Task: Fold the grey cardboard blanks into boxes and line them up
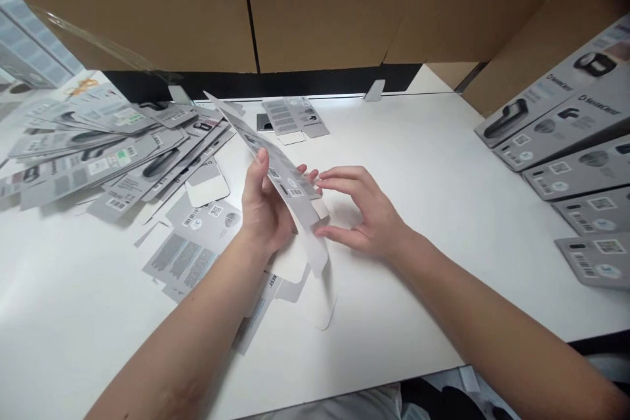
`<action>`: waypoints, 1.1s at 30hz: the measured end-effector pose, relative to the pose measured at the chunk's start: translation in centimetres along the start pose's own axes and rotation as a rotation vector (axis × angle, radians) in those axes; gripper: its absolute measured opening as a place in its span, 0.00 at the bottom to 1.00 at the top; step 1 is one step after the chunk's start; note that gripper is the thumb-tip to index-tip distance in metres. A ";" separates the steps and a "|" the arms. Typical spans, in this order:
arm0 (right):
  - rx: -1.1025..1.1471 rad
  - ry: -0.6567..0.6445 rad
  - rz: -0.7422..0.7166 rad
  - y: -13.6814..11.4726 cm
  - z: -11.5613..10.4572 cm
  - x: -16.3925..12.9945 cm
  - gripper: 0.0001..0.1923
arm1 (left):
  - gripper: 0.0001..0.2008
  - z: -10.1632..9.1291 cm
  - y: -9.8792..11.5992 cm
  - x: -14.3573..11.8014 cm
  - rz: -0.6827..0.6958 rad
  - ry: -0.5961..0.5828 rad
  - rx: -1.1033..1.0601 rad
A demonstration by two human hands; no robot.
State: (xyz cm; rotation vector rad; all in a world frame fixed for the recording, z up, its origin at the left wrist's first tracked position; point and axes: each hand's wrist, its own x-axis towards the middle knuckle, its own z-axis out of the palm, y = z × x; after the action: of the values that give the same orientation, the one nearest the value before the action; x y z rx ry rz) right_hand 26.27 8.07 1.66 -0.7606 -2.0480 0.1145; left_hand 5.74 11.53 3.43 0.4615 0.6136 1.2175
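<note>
A flat, printed grey carton (290, 187) is tilted up on edge above the middle of the table, its white end flaps pointing down toward me. My left hand (268, 210) grips it from the left, thumb on the near face and fingers behind. Just right of the carton, my right hand (361, 210) has its fingers and thumb spread around the flap edge; whether the tips touch it I cannot tell. Beneath my left wrist lie more flat cartons (187, 252), printed side and white flaps showing.
A fanned heap of flat cartons (113, 144) covers the table's left side. Another flat carton (295, 117) lies at the back. Several formed cartons (566, 125) stand in a row on the right. Large brown cardboard boxes (335, 6) wall off the far edge.
</note>
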 end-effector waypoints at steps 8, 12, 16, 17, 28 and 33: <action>-0.292 0.193 -0.248 0.1 -0.3 0.4 0.24 | 0.32 0.3 -0.4 -0.2 -0.060 -0.027 -0.019; -0.297 0.196 -0.296 -0.2 -0.1 0.5 0.27 | 0.36 0.1 -0.5 -0.1 -0.098 -0.036 0.033; -0.265 0.149 -0.196 -0.3 0.6 0.2 0.32 | 0.35 -0.2 -0.5 -0.1 -0.122 -0.072 0.109; -0.243 0.135 -0.165 -0.2 0.8 0.1 0.33 | 0.34 -0.2 -0.6 -0.2 -0.128 -0.085 0.126; -0.129 0.004 0.056 -0.1 1.2 -0.5 0.36 | 0.37 0.2 -1.4 -0.8 -0.157 -0.186 0.143; -0.113 -0.047 0.075 0.0 1.0 -1.0 0.38 | 0.45 -0.5 -1.5 -0.8 -0.164 -0.287 0.181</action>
State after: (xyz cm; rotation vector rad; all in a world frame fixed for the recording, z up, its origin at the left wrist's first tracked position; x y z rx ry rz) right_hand 25.86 7.73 0.37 -0.9123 -2.0845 0.0602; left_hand 6.28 10.36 2.27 0.7104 0.5052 0.9230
